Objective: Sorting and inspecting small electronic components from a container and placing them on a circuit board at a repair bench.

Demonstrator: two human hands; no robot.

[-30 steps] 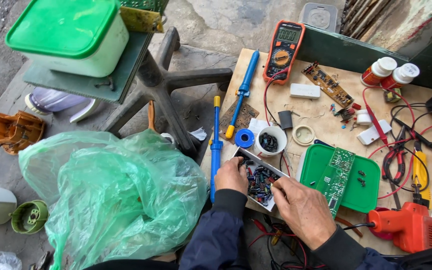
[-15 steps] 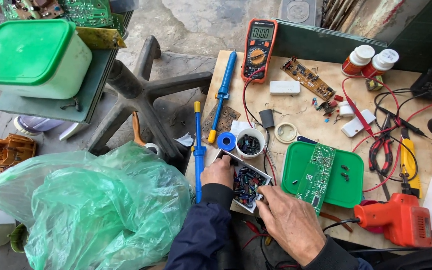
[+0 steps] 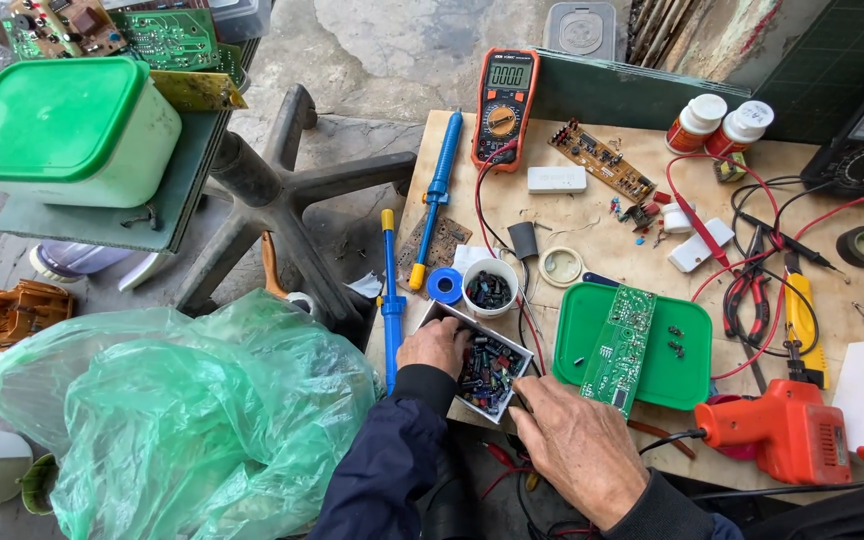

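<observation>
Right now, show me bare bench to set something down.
Bare wood lies between the white rectangular block and the clear tape ring. Crowded: cables around the red-handled pliers, and near the left hand at the small box of components.
</observation>
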